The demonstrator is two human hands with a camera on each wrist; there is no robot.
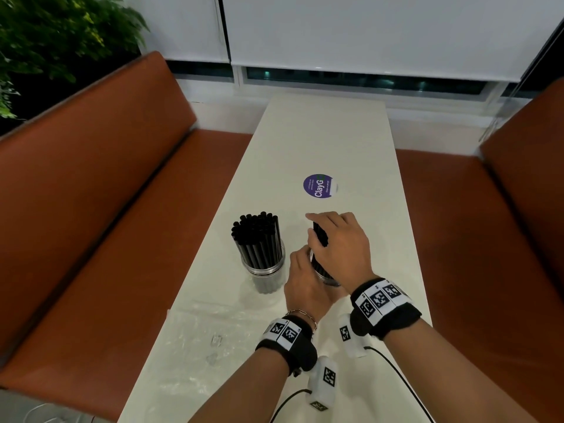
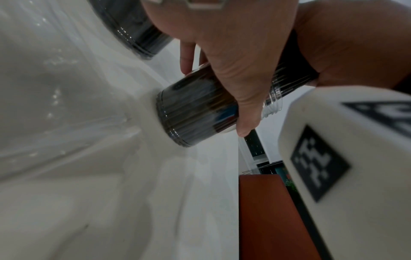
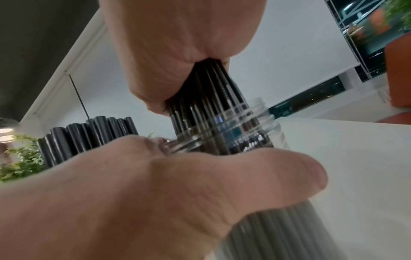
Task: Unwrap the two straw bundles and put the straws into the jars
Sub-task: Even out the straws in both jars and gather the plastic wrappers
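- right hand (image 1: 338, 239) clutches the second straw bunch (image 3: 213, 98), already partway down in the second jar (image 2: 195, 112), just right of the filled jar (image 1: 264, 270)
- left hand (image 1: 305, 282) wraps that jar on the bench (image 1: 320, 141)
- shove crooked and straws could snag the rim, tipping it

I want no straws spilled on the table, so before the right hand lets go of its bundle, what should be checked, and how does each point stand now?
1. Second jar steadied: ok, the left hand grips its wall.
2. Jar standing on the table: ok, its base sits flat in the left wrist view.
3. Straws inside the jar mouth: ok, the right hand grips them above the rim.
4. Straws bottomed out: cannot tell; the hands hide part of the jar.
5. First jar apart from the working one: ok, it stands full to the left.
6. Loose plastic wrap away from both jars: ok, it lies nearer the table's front edge.
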